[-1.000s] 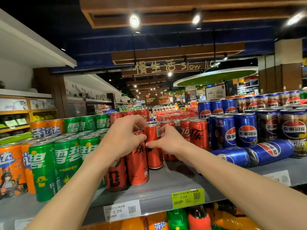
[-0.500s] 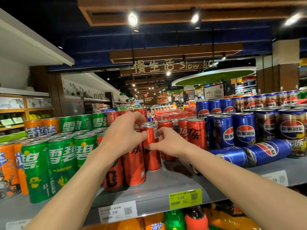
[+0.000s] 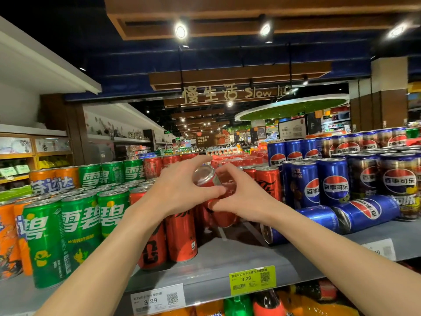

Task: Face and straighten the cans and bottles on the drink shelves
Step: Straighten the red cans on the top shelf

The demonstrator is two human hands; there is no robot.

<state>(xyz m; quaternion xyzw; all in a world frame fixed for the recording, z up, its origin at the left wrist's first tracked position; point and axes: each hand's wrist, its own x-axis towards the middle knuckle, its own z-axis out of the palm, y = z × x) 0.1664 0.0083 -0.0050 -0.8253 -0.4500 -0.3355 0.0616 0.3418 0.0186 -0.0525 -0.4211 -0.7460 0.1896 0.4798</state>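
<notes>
Both my hands hold one red cola can, tilted with its silver top leaning toward me and to the left, lifted above the shelf. My left hand curls round its upper part, thumb across the front. My right hand pinches its side from the right. More red cola cans stand upright below and behind it. Green Sprite cans stand to the left. Blue Pepsi cans stand to the right, and three blue Pepsi cans lie on their sides at the shelf front.
The grey shelf carries a white price tag and a yellow-green price tag on its front edge. Orange Fanta cans stand at the far left. Bottles fill the shelf below.
The red can stood upright on the shelf between my hands; now both hands have lifted it and tipped its top toward me.
</notes>
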